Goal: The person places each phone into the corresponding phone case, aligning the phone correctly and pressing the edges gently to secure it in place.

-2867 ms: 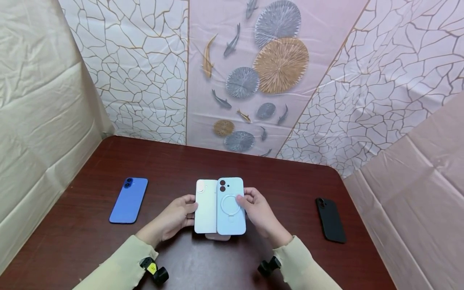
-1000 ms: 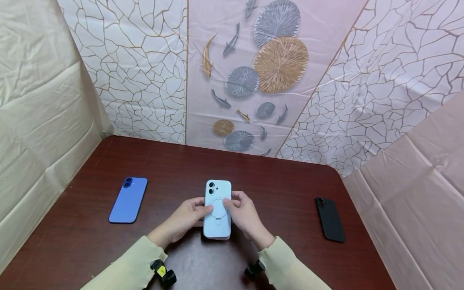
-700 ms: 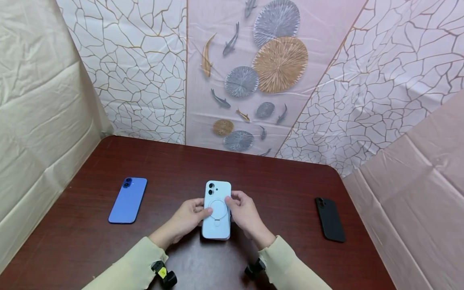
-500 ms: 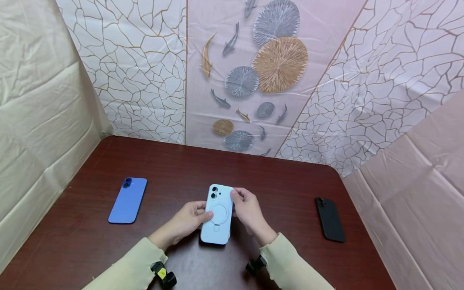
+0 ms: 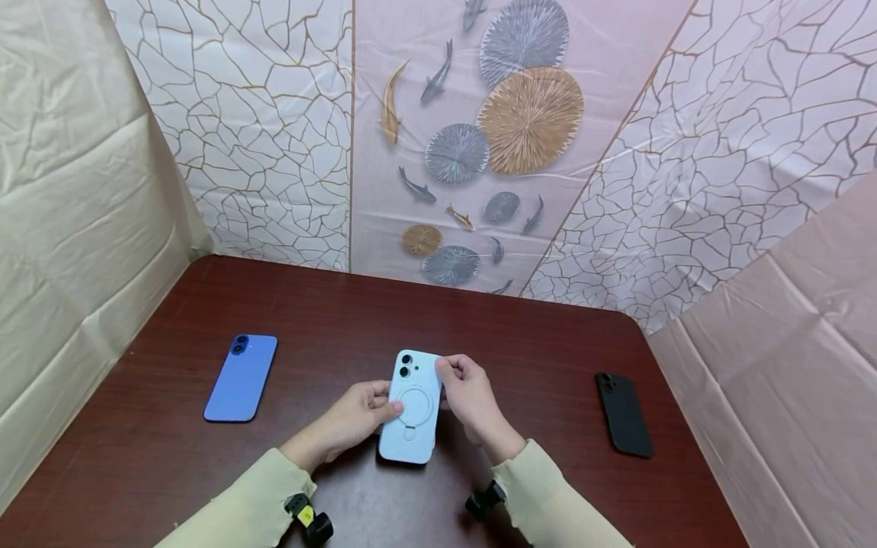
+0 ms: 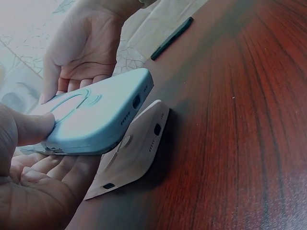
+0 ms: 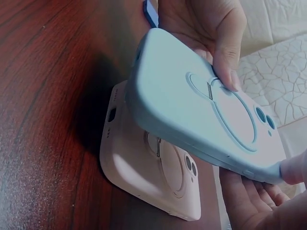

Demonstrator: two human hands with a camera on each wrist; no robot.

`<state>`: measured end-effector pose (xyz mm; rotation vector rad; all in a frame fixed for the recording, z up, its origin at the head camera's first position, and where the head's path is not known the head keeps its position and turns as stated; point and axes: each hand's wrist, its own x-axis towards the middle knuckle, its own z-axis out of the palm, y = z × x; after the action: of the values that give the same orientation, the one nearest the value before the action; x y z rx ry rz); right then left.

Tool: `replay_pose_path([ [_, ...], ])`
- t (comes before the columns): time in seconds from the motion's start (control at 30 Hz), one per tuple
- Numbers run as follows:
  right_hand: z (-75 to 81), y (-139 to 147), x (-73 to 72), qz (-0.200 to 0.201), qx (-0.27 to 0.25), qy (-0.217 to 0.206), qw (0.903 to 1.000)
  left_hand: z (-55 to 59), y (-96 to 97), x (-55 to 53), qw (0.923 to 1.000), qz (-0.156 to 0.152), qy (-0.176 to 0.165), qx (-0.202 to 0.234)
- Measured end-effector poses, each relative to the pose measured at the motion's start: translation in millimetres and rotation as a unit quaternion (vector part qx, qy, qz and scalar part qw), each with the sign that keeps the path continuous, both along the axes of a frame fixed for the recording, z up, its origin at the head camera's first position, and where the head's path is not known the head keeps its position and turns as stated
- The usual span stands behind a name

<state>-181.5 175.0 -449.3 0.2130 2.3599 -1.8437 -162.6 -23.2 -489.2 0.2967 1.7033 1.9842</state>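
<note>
Held above the table is a light blue phone case (image 5: pixel 406 444) with a ring on its back. Its camera holes are now filled by dark lenses; the white phone seen earlier is hidden beneath it. My left hand (image 5: pixel 349 417) grips the left edge, thumb on the back beside the ring, fingers underneath. My right hand (image 5: pixel 474 399) pinches the upper right corner, thumb on top. In the left wrist view, the case's bottom edge (image 6: pixel 125 115) shows its port opening. Under it a pink phone case (image 7: pixel 127 160), also ringed, lies on the table, almost wholly hidden in the head view.
A blue phone (image 5: pixel 243 380) lies back-up on the dark red wooden table (image 5: pixel 329 312), to the left. Far right lies a black phone case (image 5: pixel 625 415). Patterned cloth (image 5: pixel 274 137) hangs behind the table, with plain cloth at both sides.
The white phone and light blue case, side by side earlier, came together, case on top. The right hand then slid up to the top corner, and the case tilted slightly; little moved in the last half second.
</note>
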Motion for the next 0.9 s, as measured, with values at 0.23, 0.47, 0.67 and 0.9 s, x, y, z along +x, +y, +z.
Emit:
replay_pose_path([
  [0.23,1.9,-1.1,-0.6,-0.009,0.0,-0.003,1.0,-0.7,0.4,0.5,1.0,0.0,-0.004,0.006],
  [0.47,2.9,-3.1,-1.0,-0.032,0.017,0.001,0.9993,-0.9,2.4,2.0,0.9995,-0.008,-0.012,0.028],
  [0.67,1.0,-2.7,-1.4,-0.028,0.005,-0.011,0.9995,-0.6,3.5,1.7,0.9993,-0.006,-0.016,0.032],
  [0.9,-3.6,-3.2,-0.1,-0.007,-0.028,-0.022,0.9993,2.5,1.4,-3.9,0.999,0.045,-0.009,0.002],
])
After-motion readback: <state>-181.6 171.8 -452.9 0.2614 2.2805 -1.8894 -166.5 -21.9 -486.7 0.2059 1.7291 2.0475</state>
